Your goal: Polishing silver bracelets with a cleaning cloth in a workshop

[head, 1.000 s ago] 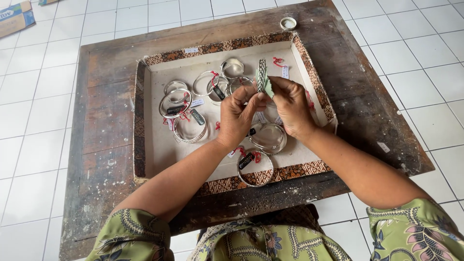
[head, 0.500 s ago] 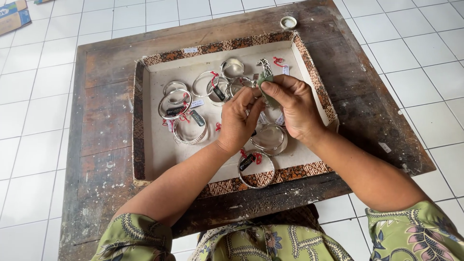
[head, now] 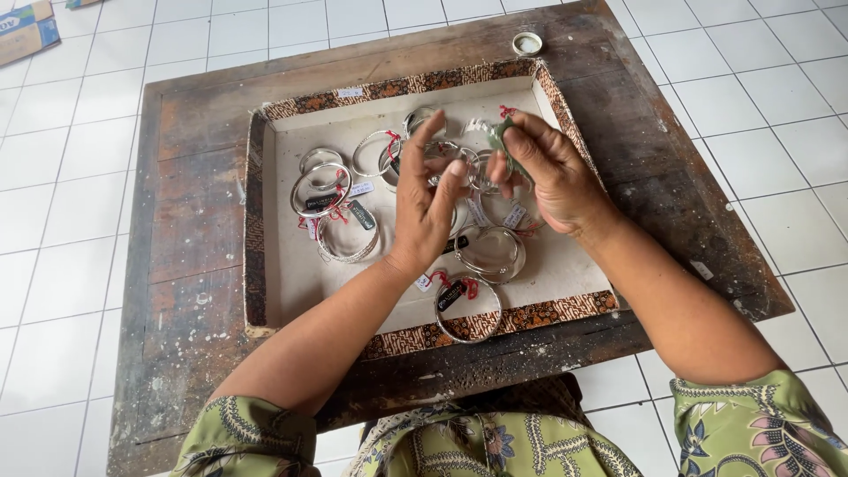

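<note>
low dark worn wooden table on white tile floor; carries shallow batik-edged tray (far edge: small round tin).

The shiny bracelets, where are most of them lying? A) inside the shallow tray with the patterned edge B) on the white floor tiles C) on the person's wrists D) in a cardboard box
A: the silver bracelets lie inside the tray with the brown patterned edge, which sits on the dark wooden table; one bracelet rests across the tray's near edge, and both wrists are bare.
</note>
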